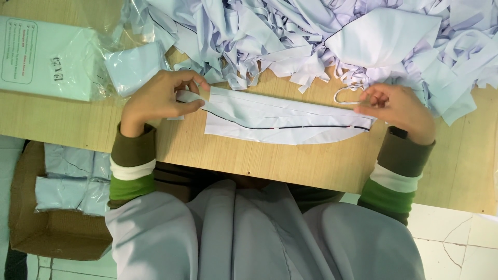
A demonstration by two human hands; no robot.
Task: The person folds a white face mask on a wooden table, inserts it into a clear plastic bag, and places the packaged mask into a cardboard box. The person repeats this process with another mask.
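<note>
wooden table (311,166), tiled floor (456,243); left hand (155,98) and right hand (397,106) pinch white mask (280,116).

A heap of white fabric strips and offcuts (311,36) is piled along the far edge of the light wooden counter (311,161). A pale green plastic-wrapped packet (46,57) is laid at one end. A brown cardboard box (46,233) holding pale blue wrapped bundles (67,181) is set on the floor.
</note>
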